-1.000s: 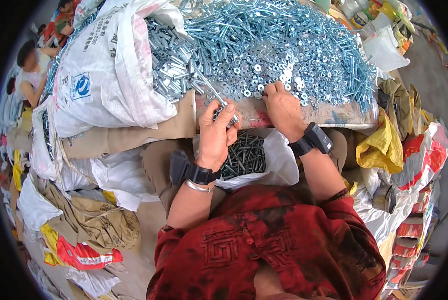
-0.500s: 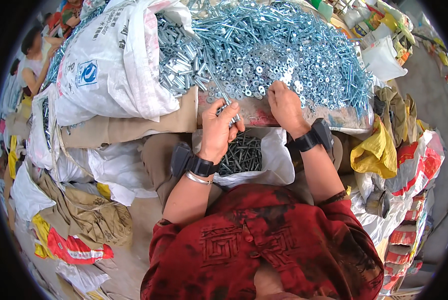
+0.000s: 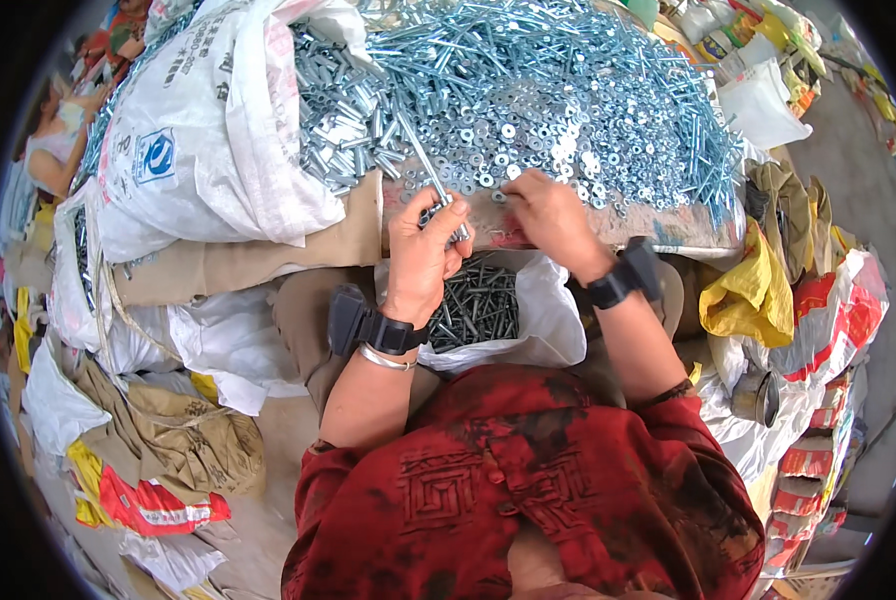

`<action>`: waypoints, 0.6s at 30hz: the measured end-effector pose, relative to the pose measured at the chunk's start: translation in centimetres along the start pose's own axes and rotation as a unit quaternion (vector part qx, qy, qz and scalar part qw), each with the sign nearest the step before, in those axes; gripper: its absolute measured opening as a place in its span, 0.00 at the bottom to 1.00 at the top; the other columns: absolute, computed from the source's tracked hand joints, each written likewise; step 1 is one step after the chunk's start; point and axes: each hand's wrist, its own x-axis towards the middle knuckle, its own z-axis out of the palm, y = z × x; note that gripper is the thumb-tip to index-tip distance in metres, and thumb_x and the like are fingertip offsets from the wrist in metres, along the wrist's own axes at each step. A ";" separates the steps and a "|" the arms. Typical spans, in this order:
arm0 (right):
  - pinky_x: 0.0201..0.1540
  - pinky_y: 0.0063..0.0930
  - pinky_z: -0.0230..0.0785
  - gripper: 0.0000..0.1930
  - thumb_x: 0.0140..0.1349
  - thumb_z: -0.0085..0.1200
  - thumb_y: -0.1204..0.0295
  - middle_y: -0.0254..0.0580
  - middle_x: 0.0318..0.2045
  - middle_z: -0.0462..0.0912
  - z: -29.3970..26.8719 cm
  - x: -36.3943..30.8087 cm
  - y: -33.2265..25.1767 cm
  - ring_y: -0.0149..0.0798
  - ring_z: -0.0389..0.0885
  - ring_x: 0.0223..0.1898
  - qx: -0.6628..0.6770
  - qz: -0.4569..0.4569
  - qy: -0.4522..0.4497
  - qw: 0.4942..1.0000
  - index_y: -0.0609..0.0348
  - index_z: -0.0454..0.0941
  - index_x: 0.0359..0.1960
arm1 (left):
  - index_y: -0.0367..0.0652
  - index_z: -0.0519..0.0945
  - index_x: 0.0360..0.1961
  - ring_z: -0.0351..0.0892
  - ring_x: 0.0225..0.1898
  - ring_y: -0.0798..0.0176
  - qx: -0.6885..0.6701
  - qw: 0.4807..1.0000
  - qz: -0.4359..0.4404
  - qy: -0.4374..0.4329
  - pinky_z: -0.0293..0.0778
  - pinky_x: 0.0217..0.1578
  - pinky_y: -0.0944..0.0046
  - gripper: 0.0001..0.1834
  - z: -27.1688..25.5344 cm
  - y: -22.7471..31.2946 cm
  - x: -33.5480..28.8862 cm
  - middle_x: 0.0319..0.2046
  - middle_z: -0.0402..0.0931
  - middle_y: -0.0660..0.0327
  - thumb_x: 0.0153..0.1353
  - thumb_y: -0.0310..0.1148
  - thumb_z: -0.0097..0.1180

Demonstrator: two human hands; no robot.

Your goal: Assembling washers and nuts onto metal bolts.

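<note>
My left hand [image 3: 418, 255] is closed round a long, thin silvery bolt [image 3: 423, 153], which slants up and away from the fingers. More shiny metal shows between its thumb and fingers, too small to tell apart. To the right, my right hand [image 3: 556, 222] has thumb and forefinger pinched together at the near edge of a heap of flat washers [image 3: 528, 125]. Whatever that pinch holds, if anything, is hidden. Short metal sleeves [image 3: 343, 125] spill from a white woven sack on the left. Long bolts [image 3: 528, 40] lie piled behind the washers.
The white woven sack [image 3: 203, 130] stands on the table's left side, over brown cardboard [image 3: 258, 262]. Between my knees sits an open white bag [image 3: 553, 315] holding dark assembled bolts [image 3: 478, 305]. Yellow and red sacks [image 3: 753, 300] lie at right. Another person [image 3: 58, 150] is at far left.
My right hand has shifted left along the washers' near edge, closer to my left hand. My left hand keeps hold of the bolt and has moved slightly left.
</note>
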 end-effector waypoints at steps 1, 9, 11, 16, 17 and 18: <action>0.36 0.46 0.75 0.06 0.60 0.51 0.74 0.54 0.36 0.80 0.1 0.3 -1.0 0.57 0.82 0.34 -0.073 -0.005 -0.026 0.997 0.61 0.77 0.36 | 0.42 0.75 0.38 0.60 0.12 0.76 0.002 1.000 0.001 -0.001 0.53 0.12 0.77 0.07 0.2 -0.1 0.1 0.18 0.72 0.61 0.65 0.33 0.58; 0.35 0.45 0.76 0.11 0.57 0.54 0.73 0.56 0.34 0.82 0.6 1.6 -2.2 0.57 0.84 0.35 -0.165 0.004 -0.132 0.977 0.67 0.72 0.37 | 0.44 0.78 0.37 0.64 0.14 0.79 0.034 0.998 -0.029 -0.046 0.53 0.13 0.79 0.04 -0.5 -0.4 -0.1 0.19 0.74 0.65 0.65 0.32 0.58; 0.35 0.44 0.77 0.11 0.56 0.56 0.71 0.55 0.32 0.82 0.7 1.0 -1.9 0.57 0.84 0.34 -0.169 -0.002 -0.105 0.980 0.66 0.72 0.37 | 0.43 0.78 0.36 0.65 0.14 0.79 0.106 0.992 -0.035 -0.049 0.55 0.13 0.78 0.04 0.0 -0.6 -0.2 0.19 0.74 0.65 0.65 0.31 0.58; 0.22 0.24 0.73 0.05 0.65 0.57 0.74 0.37 0.23 0.79 -3.9 -1.4 -0.6 0.29 0.80 0.23 0.439 0.224 0.009 0.870 0.63 0.76 0.34 | 0.38 0.80 0.37 0.77 0.20 0.62 0.519 0.840 0.129 -0.093 0.68 0.23 0.60 0.08 -0.9 -2.6 -0.1 0.19 0.76 0.58 0.61 0.32 0.61; 0.22 0.20 0.72 0.04 0.66 0.56 0.75 0.33 0.23 0.79 -5.5 -2.4 -0.2 0.25 0.78 0.22 0.524 0.214 0.037 0.824 0.63 0.76 0.34 | 0.38 0.80 0.37 0.77 0.20 0.62 0.516 0.840 0.132 -0.100 0.68 0.23 0.60 0.08 0.0 -2.4 -0.4 0.19 0.76 0.58 0.61 0.32 0.61; 0.22 0.20 0.72 0.04 0.66 0.56 0.75 0.33 0.23 0.79 -6.7 -3.1 -0.2 0.25 0.78 0.22 0.523 0.213 0.041 0.824 0.63 0.76 0.34 | 0.39 0.80 0.38 0.78 0.22 0.56 0.578 0.789 0.170 -0.119 0.69 0.25 0.56 0.09 0.8 -1.9 -0.9 0.20 0.76 0.54 0.60 0.33 0.61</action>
